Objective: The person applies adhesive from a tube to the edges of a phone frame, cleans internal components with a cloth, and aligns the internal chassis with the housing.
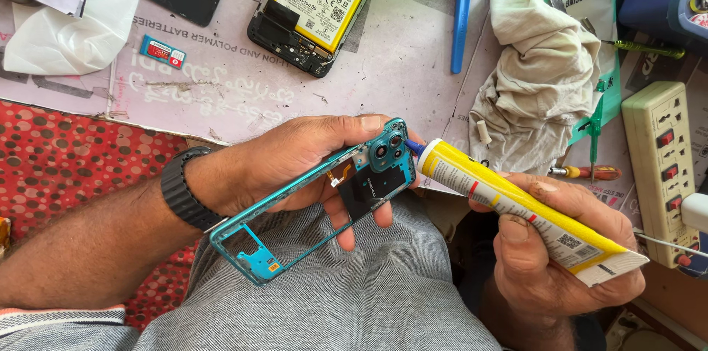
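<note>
Left hand (310, 155) is curled around a teal phone frame (313, 200), thumb along the top edge by the camera bump, fingers wrapped underneath and poking out below. The frame sits tilted, camera end up and to the right, bare end hanging down over the lap on grey trousers (369, 292). There's a black band (184, 189) on that wrist.

Right hand (560, 248) is closed on a yellow glue tube (516, 203), thumb pressing on top, fingers under it. The tube points up-left, and its blue nozzle touches the frame's top right corner right by the camera.

Both hands hover just off the near edge of the workbench (413, 63), over the lap. Room's tight on the right: a crumpled cloth (538, 78), a small screwdriver (586, 172) and a power strip (660, 167) sit close to the tube. Further up the bench lies an opened phone (317, 4) with its battery showing, well clear of the hands. The left has a red spotted cloth (74, 167).
</note>
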